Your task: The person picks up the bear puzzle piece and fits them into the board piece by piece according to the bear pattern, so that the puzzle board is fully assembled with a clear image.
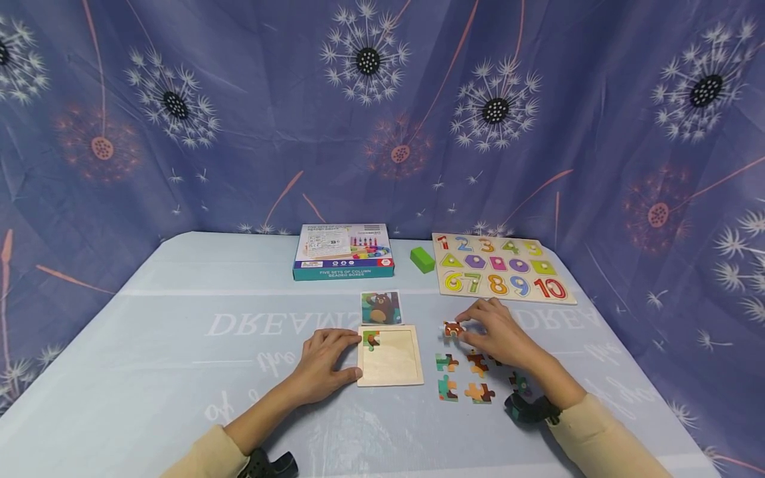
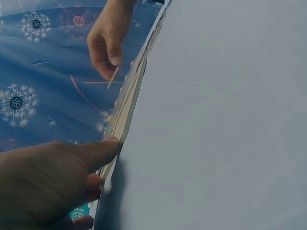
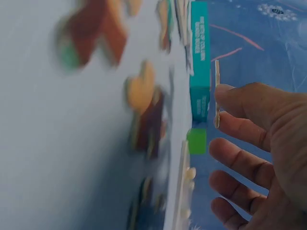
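My left hand (image 1: 325, 367) lies along the left side of a square wooden puzzle tray (image 1: 391, 384), thumb and fingers spread and touching its edge. In the tray's upper left corner sits one puzzle piece (image 1: 371, 340). Between thumb and index finger, my right hand (image 1: 493, 332) pinches a puzzle piece with a brown bear face (image 1: 452, 330); the right wrist view shows this puzzle piece (image 3: 217, 96) edge-on, raised above the table. Below that hand lie several loose pieces, among them a green-and-brown piece (image 1: 446, 362) and an orange-brown piece (image 1: 480, 393). The right forearm partly covers others.
A bear picture card (image 1: 381, 308) lies just behind the tray. Farther back are a teal-sided box (image 1: 343, 252), a green block (image 1: 422, 260) and a wooden number board (image 1: 503, 269). A blue dandelion-print cloth (image 1: 269, 133) hangs behind the table.
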{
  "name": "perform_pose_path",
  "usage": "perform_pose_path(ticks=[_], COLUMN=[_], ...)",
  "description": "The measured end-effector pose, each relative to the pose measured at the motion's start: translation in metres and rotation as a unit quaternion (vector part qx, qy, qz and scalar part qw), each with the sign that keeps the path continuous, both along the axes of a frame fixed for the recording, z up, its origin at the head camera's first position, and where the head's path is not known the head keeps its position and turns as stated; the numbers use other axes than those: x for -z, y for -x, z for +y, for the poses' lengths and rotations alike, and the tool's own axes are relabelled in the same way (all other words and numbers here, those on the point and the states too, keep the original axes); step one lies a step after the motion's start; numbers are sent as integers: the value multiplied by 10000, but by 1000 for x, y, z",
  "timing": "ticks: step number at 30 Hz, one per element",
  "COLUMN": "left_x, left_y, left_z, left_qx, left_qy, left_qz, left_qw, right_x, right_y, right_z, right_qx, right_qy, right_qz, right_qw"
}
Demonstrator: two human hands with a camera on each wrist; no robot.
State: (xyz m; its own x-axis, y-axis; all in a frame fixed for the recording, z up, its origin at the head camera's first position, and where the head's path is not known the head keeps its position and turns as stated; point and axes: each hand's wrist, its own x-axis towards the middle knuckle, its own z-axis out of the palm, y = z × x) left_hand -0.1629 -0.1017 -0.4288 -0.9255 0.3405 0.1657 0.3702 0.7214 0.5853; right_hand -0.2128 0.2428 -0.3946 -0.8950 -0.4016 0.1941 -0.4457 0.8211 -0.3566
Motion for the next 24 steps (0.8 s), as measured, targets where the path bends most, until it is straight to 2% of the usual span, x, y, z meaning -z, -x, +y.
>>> perform_pose_path(ticks=[11,24], left_x=[-1,0], left_y=[0,0], left_z=[-1,-1], left_qx=[54,73], left_qy=[-75,-61], left_qz=[-23,19], left_qw=[10000,10000], right_x=[-9,-5], right_y=[1,3], right_z=[-39,-88], right_qx=[-70,-308], right_qy=[265,84], right_qz=[28,52], right_qw=[9996,9995])
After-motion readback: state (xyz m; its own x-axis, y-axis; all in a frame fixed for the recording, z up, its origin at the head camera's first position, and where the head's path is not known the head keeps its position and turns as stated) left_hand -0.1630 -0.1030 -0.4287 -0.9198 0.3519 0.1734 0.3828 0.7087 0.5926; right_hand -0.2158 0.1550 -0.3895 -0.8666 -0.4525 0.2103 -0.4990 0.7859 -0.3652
